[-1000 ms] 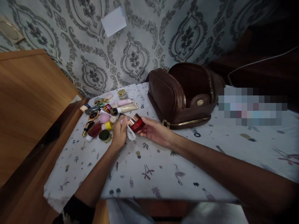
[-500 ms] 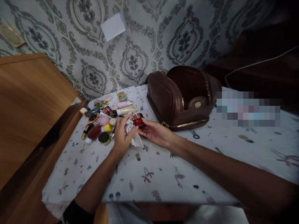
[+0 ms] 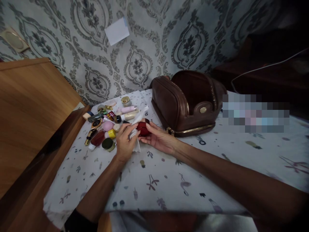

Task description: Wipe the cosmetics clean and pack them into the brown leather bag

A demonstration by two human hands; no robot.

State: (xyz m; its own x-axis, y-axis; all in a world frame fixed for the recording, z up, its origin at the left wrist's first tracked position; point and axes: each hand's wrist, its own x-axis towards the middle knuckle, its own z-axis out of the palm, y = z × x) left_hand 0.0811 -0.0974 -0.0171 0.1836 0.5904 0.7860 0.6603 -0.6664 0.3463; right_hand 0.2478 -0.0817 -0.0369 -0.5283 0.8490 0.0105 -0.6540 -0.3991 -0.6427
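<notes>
The left hand (image 3: 124, 143) keeps a white tissue (image 3: 138, 118) in its grip, against a red jar (image 3: 144, 129). The right hand (image 3: 161, 140) grips this jar, near the brown bag (image 3: 167, 104).

Dim, grey-patterned wall (image 3: 154, 42) beside wooden cabinet (image 3: 31, 109)

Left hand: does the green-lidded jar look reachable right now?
Likely yes: the green-lidded jar sits close beside the left hand, with nothing visibly blocking its near side. That hand is occupied, though, holding a white cloth or tissue against the red jar.
</notes>
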